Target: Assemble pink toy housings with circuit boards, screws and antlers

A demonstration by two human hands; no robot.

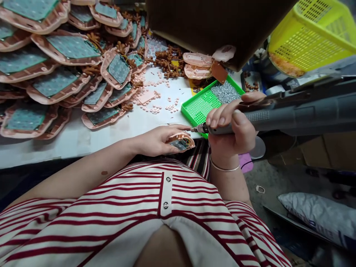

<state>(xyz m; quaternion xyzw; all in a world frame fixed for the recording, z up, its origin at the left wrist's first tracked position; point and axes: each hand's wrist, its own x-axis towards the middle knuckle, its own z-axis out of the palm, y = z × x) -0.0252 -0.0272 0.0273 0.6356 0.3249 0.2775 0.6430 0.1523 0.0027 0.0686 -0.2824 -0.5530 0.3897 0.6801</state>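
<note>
Head view, looking down over a red-and-white striped shirt that fills the lower half of the frame.

Left hand: just left of centre frame, at the near edge of the white tabletop. Its grip is closed around a small pink shell part whose open face shows a dark circuit board and thin wires; the fingers lie over the part's top and the thumb side runs along its upper edge.

Right hand: right of centre, a thin bangle at the wrist. Its grip is wrapped fully round the grey barrel of an electric screwdriver, which runs nearly level from the right edge of the frame toward the centre. The metal bit points left and its tip meets the upper right edge of the pink shell part, just beside the left fingertips.

Surroundings: a green screw tray sits right behind the screwdriver tip, with a heap of small silver screws in its far corner. Loose pink buttons and rings are scattered on the tabletop to the left of the tray. Stacks of larger pink housings with teal keypad sheets fill the upper left of the frame. A brown cardboard box overhangs the top centre, and a yellow perforated basket occupies the upper right corner. A grey plastic bag lies on the floor at lower right.
</note>
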